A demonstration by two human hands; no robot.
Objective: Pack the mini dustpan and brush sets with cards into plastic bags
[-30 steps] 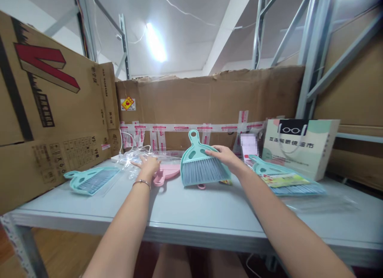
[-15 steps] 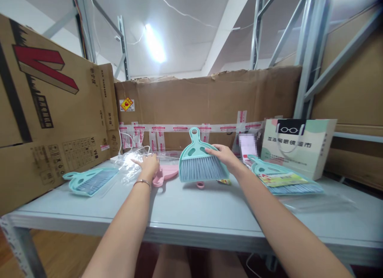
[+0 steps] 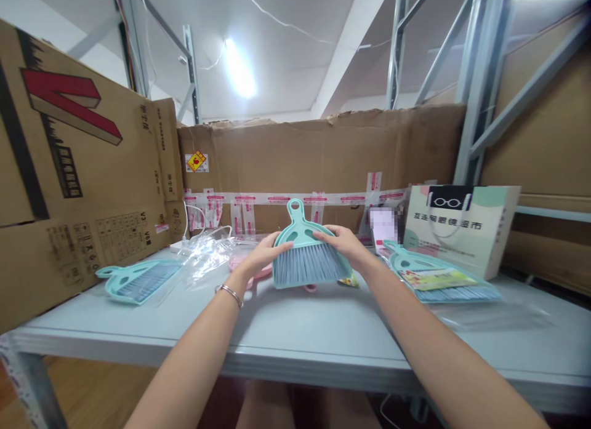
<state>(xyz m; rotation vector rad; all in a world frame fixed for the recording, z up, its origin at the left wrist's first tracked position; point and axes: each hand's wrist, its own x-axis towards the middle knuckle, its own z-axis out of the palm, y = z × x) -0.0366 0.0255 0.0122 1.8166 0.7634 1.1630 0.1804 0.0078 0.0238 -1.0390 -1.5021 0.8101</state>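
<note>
Fingers: left hand [image 3: 263, 255] and right hand [image 3: 345, 244] are gripping the teal dustpan set [image 3: 311, 264] over the bench [image 3: 295, 330] middle.
Behind: pink dustpan [image 3: 235, 263] is lying, half hidden.
Bench left: clear plastic [image 3: 207, 260] is lying near another set [image 3: 143, 280].
Bench right: paper bag [image 3: 462, 232] is standing.
Change: left hand is now holding, having left the plastic.

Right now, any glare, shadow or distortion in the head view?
Head view: white ceiling tube light blown out; bright glare on crumpled clear plastic wrap; soft shadow below the turquoise plastic dustpan-and-brush set; grey metal shelf upright at right slants, likely wide-angle stretch.
</note>
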